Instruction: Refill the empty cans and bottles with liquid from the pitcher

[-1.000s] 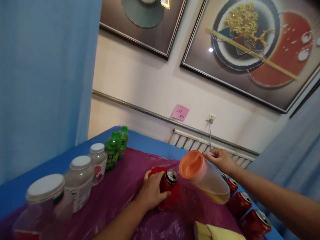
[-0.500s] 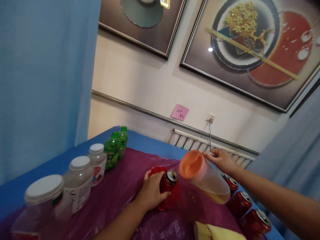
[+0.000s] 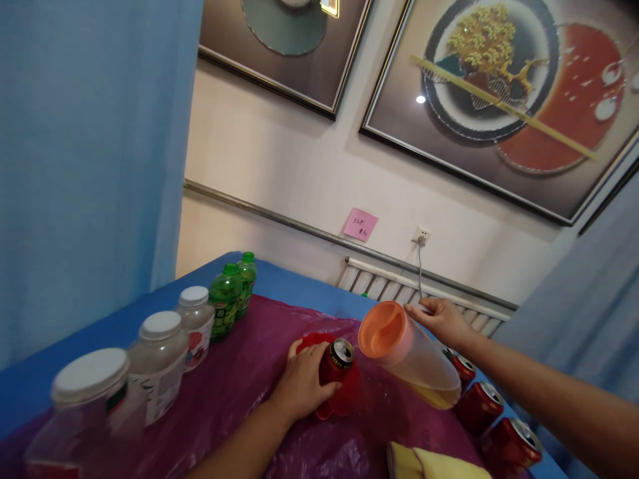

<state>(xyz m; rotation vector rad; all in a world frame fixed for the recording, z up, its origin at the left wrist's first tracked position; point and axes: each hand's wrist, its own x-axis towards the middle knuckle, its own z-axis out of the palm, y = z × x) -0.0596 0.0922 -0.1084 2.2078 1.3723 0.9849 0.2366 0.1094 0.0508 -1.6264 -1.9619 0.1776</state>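
Left hand (image 3: 302,380): fingers curled around a red metal can with a silver top (image 3: 342,354), located at the red scalloped plastic dish (image 3: 351,394); can base hidden, contents not visible. Right hand (image 3: 442,320): thumb and fingers pinched the handle of a translucent plastic pitcher (image 3: 424,366), which was tilted, its orange lid (image 3: 383,330) near the can but apart. Shallow yellowish liquid (image 3: 439,399) lay at the pitcher's lower end. Clear plastic jars with white lids (image 3: 158,362) and green-capped green bottles (image 3: 227,299) stood left; red metal cans (image 3: 512,444) stood right.
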